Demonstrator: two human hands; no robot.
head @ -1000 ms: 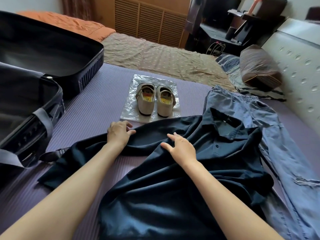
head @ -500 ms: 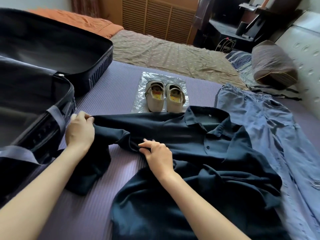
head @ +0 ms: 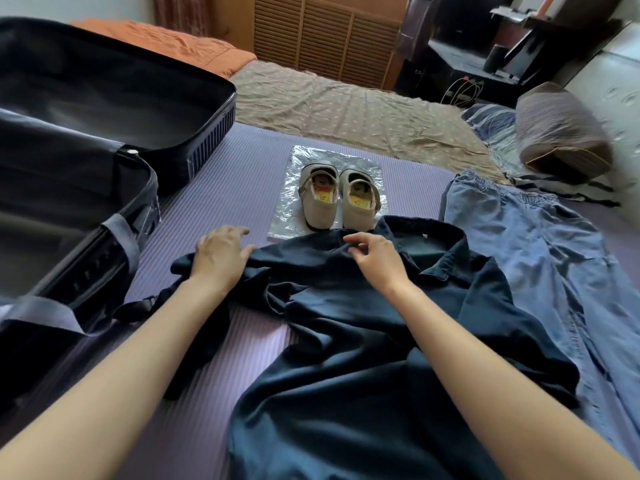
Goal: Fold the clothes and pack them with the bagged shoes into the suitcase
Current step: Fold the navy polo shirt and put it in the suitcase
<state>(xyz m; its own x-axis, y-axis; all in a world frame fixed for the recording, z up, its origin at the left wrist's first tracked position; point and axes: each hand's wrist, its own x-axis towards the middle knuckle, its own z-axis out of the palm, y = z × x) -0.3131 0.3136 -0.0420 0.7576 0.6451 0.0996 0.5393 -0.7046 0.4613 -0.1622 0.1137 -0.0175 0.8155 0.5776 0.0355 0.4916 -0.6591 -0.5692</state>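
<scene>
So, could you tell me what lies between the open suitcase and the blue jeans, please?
In the head view, a pair of beige shoes on a clear plastic bag lies between the suitcase and the jeans; nearer the camera, the dark shirt.

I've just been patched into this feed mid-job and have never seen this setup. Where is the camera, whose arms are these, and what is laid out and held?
There is no machine here: the two bare arms belong to a person, and the single picture comes from a wide-angle camera worn on their head, looking forward and down. They work on a purple ribbed bed cover. An open black suitcase lies at the left. In the middle a pair of beige shoes stands on a clear plastic bag, not inside it. At the right lie light blue jeans, spread out. Nearest is a dark navy polo shirt, rumpled and unfolded. The left hand rests flat on its sleeve; the fingers of the right hand appear to pinch the fabric beside the collar.
</scene>
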